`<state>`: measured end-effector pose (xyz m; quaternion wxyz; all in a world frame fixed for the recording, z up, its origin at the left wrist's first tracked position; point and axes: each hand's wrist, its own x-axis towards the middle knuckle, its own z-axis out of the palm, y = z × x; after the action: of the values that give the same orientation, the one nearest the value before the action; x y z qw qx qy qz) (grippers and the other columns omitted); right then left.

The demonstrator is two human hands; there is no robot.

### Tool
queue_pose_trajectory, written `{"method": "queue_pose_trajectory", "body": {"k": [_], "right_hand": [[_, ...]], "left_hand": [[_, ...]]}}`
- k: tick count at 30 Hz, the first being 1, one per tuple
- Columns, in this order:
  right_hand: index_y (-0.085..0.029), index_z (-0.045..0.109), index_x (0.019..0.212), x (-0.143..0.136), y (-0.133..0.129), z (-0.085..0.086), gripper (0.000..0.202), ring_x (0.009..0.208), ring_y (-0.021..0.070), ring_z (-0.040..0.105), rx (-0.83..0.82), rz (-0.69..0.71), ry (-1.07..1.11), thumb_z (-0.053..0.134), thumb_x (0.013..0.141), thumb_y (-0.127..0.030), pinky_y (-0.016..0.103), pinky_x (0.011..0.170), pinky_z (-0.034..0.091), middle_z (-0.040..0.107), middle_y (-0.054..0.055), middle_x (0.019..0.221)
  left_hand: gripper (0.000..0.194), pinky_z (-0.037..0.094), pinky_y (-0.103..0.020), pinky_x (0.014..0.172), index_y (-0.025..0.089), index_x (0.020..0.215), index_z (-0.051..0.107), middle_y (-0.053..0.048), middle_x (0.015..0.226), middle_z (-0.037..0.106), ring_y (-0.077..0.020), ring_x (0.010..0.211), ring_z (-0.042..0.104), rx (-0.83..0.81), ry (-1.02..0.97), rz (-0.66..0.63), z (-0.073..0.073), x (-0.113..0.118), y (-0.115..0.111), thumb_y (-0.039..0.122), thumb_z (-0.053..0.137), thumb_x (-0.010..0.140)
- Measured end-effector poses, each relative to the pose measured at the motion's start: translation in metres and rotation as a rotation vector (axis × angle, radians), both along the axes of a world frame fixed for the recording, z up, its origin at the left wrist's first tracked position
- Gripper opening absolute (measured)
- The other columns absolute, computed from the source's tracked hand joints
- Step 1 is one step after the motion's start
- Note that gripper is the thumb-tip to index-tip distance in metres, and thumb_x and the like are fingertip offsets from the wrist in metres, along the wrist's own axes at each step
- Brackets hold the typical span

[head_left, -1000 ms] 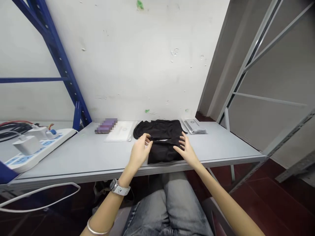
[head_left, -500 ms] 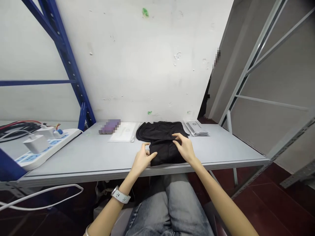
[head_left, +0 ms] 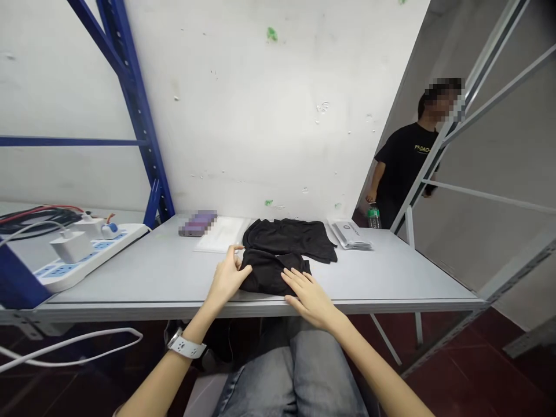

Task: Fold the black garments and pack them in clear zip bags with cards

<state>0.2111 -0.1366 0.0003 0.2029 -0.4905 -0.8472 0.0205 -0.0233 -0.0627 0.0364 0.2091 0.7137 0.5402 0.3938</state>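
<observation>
A folded black cloth lies near the table's front edge. My left hand is at its left end, thumb on top and the other fingers curled round the edge, gripping it. My right hand rests on the right part of that cloth, palm down with fingers stretched out. Just behind lies more black fabric, spread flatter with uneven edges. Whether both dark pieces are joined I cannot tell.
White flat packets and a blurred purple phone-like object lie back left. Grey-white packages are stacked back right. A power strip with chargers and cables occupies the far left. Beyond the right-hand frame stands a person holding a bottle.
My right hand has gone from pinching the cloth's upper fold to lying flat on it. The near cloth and my left hand have shifted left. A person has come into view at right.
</observation>
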Motion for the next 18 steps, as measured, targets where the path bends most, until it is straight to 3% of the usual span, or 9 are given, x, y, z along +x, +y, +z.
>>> {"method": "queue_pose_trajectory", "body": {"k": [5,8,12,15,18], "right_hand": [[-0.028,0.020,0.151,0.004,0.000,-0.005,0.057,0.144,0.0188,0.020,-0.120,0.039,0.159,0.030,0.099,-0.048,0.045,0.118,0.018,0.027,0.001,0.155],[-0.027,0.029,0.149,0.010,-0.001,-0.003,0.053,0.143,0.0187,0.023,-0.128,0.022,0.230,0.030,0.100,-0.048,0.045,0.118,0.017,0.032,0.002,0.153],[-0.026,0.039,0.144,0.006,-0.005,-0.002,0.051,0.143,0.0216,0.024,-0.128,0.064,0.140,0.038,0.098,-0.047,0.046,0.118,0.018,0.034,0.003,0.152],[-0.025,0.032,0.148,0.001,-0.006,-0.003,0.058,0.143,0.0228,0.023,-0.115,0.073,0.126,0.042,0.096,-0.048,0.046,0.117,0.019,0.031,0.004,0.153],[-0.026,0.022,0.151,0.001,-0.006,-0.005,0.064,0.142,0.0236,0.026,-0.112,0.063,0.191,0.045,0.095,-0.047,0.047,0.117,0.020,0.031,0.005,0.153]], "left_hand": [[0.042,0.035,-0.025,0.061,0.022,0.110,0.044,0.010,0.057,0.035,-0.0148,0.055,0.045,0.061,-0.004,0.077,0.007,0.000,-0.004,0.023,0.050,0.068],[0.039,0.034,-0.025,0.060,0.023,0.106,0.044,0.010,0.056,0.034,-0.0149,0.054,0.045,0.072,0.051,0.111,0.013,-0.013,-0.001,0.022,0.050,0.067],[0.041,0.036,-0.025,0.060,0.023,0.107,0.045,0.009,0.058,0.037,-0.0156,0.056,0.047,0.139,0.084,0.189,0.024,-0.028,-0.001,0.021,0.052,0.067],[0.044,0.038,-0.026,0.062,0.022,0.113,0.045,0.007,0.063,0.043,-0.0159,0.059,0.050,0.230,0.089,0.216,0.028,-0.015,-0.011,0.020,0.052,0.069],[0.043,0.041,-0.028,0.063,0.021,0.119,0.047,0.000,0.078,0.055,-0.0194,0.070,0.057,0.323,0.190,0.212,0.023,0.018,-0.024,0.017,0.049,0.076]]}}
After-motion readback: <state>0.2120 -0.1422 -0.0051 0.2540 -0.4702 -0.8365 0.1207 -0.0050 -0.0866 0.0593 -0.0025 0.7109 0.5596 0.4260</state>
